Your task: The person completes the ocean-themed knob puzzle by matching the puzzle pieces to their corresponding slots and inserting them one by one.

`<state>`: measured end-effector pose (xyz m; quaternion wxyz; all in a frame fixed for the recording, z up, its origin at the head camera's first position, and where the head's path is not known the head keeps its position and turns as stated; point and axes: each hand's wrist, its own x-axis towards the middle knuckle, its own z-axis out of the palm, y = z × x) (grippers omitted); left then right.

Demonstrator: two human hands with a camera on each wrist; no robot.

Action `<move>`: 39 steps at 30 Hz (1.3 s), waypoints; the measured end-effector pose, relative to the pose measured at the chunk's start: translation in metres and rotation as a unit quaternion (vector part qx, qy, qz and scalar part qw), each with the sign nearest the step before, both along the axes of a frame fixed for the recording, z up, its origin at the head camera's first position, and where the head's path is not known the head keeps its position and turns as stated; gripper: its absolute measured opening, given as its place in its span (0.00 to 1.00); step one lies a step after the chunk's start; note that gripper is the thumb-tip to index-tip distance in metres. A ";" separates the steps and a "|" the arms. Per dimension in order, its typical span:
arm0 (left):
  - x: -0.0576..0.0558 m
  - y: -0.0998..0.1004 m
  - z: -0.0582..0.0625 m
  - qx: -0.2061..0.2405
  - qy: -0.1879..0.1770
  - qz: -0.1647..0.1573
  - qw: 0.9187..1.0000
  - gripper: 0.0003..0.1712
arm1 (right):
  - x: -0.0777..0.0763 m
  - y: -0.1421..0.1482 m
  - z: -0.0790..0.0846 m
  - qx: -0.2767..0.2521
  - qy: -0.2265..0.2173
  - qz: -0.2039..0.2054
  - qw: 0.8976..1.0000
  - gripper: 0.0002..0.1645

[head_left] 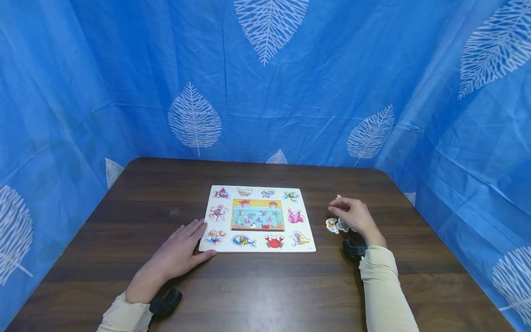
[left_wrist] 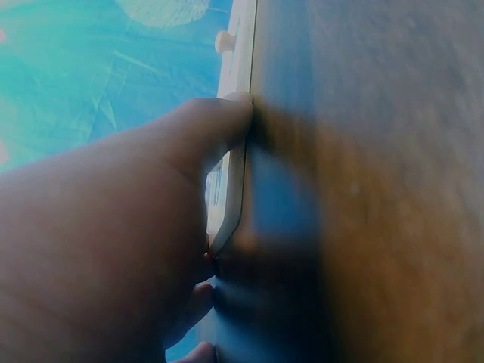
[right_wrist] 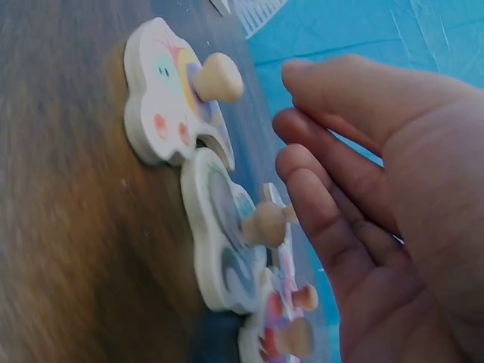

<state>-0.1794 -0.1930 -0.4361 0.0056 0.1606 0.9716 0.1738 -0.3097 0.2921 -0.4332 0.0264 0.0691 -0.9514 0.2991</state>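
Observation:
A cream puzzle board (head_left: 261, 235) with sea-animal shapes around a fish-tank picture (head_left: 257, 215) lies on the table. My left hand (head_left: 178, 249) rests at its near left corner, fingers straight on the left side and thumb at the front edge; the left wrist view shows the thumb (left_wrist: 238, 110) touching that edge. Right of the board, my right hand (head_left: 354, 216) hovers over loose puzzle pieces. Its fingers are loosely bent, with nothing between them in the right wrist view. Nearby are a yellow-and-pale-blue piece (right_wrist: 155, 98) and a grey-blue piece (right_wrist: 215, 219), both knobbed.
Further knobbed pieces, one with red on it (right_wrist: 272, 310), lie beyond the grey-blue one, partly hidden. Several shapes on the board carry wooden knobs, such as the octopus (head_left: 217, 213). A dark wooden table (head_left: 265, 286) reaches back to a blue leaf-patterned curtain (head_left: 265, 101).

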 end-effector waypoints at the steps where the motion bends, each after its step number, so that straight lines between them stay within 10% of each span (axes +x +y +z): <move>1: 0.000 0.000 0.000 -0.001 0.001 0.000 1.000 0.48 | 0.001 0.001 0.001 0.000 -0.006 0.003 1.000 0.18; 23: 0.000 -0.001 -0.001 0.005 0.001 -0.001 1.000 0.48 | 0.012 0.002 0.026 0.032 -0.113 0.072 0.990 0.13; 39: 0.001 -0.001 -0.003 0.004 0.005 -0.002 1.000 0.48 | 0.008 -0.010 0.025 0.060 -0.066 0.114 0.990 0.05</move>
